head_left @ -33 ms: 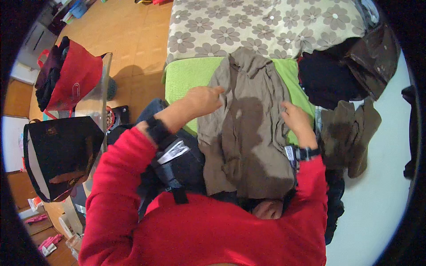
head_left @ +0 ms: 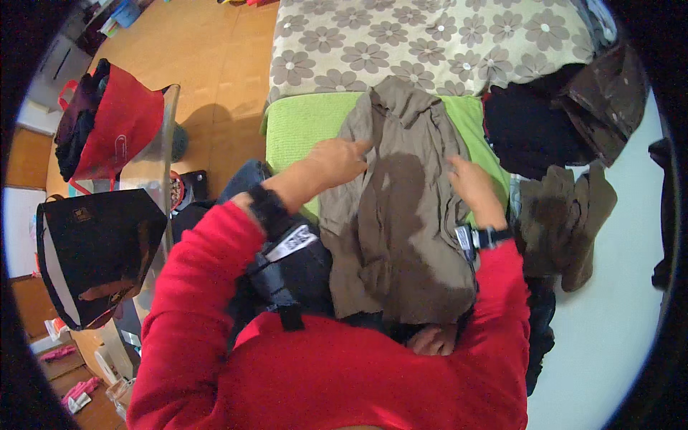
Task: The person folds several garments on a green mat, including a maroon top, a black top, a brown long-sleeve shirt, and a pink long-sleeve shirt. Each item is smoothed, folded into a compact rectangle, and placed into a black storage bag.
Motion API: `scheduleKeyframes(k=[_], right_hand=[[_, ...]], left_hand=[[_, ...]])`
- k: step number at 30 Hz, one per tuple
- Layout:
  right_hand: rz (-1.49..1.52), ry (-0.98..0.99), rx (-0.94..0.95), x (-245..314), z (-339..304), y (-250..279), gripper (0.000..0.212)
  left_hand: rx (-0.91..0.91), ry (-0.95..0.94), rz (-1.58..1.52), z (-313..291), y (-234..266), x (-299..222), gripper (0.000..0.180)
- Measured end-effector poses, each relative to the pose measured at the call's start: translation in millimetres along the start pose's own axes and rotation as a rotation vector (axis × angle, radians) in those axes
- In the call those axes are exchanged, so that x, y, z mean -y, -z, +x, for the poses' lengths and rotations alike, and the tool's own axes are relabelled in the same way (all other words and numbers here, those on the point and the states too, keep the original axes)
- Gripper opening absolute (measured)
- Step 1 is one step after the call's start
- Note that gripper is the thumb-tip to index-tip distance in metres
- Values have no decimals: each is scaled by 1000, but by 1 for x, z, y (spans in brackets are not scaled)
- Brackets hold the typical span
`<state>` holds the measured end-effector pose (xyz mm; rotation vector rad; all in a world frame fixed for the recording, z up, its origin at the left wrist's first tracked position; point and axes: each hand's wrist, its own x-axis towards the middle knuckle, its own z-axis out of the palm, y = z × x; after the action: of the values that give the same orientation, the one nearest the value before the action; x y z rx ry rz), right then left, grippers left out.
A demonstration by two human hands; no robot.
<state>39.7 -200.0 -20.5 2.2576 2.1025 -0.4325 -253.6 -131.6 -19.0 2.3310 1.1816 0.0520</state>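
Note:
A grey-brown long-sleeved collared shirt [head_left: 437, 244] lies front up, its collar at the far end, on a lime-green cloth [head_left: 304, 132]. Dark shadows cover its middle. My left hand [head_left: 335, 162] is at the shirt's upper left side, fingers pointing right at the sleeve. Over the right side is my right hand [head_left: 474, 183], fingers reaching up and left near the other sleeve. Neither hand lifts any fabric. Whether the fingertips press on the cloth is hard to make out.
Beyond the green cloth spreads a floral bedspread [head_left: 416, 54]. Dark clothes [head_left: 534, 125] and a brown garment [head_left: 562, 222] lie to the right, beside a shiny dark brown bag [head_left: 602, 100]. Left stand a red bag [head_left: 125, 122] holding dark clothes and a black bag [head_left: 104, 251].
My left hand has shifted slightly right, over the shirt's edge. My right hand has moved a little up and left. The shirt lies as before.

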Motion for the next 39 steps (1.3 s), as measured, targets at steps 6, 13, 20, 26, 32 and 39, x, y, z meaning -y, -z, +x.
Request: scheduleKeyframes(k=[6, 13, 20, 26, 32, 39], right_hand=[[-242, 232, -238, 12, 124, -44, 46], [-169, 248, -59, 5, 219, -40, 28], [851, -412, -159, -13, 305, -25, 55], [-23, 177, -480, 35, 293, -36, 49], [-255, 345, -180, 75, 298, -30, 29], [10, 479, -574, 100, 319, -32, 25]], left_hand=[[-324, -77, 336, 79, -50, 22, 38], [-259, 241, -41, 129, -47, 93, 18], [-462, 238, -222, 99, -40, 135, 10], [-449, 229, -266, 96, -40, 127, 11], [-456, 206, -280, 96, -39, 137, 13], [-411, 224, -243, 93, -28, 152, 18]])
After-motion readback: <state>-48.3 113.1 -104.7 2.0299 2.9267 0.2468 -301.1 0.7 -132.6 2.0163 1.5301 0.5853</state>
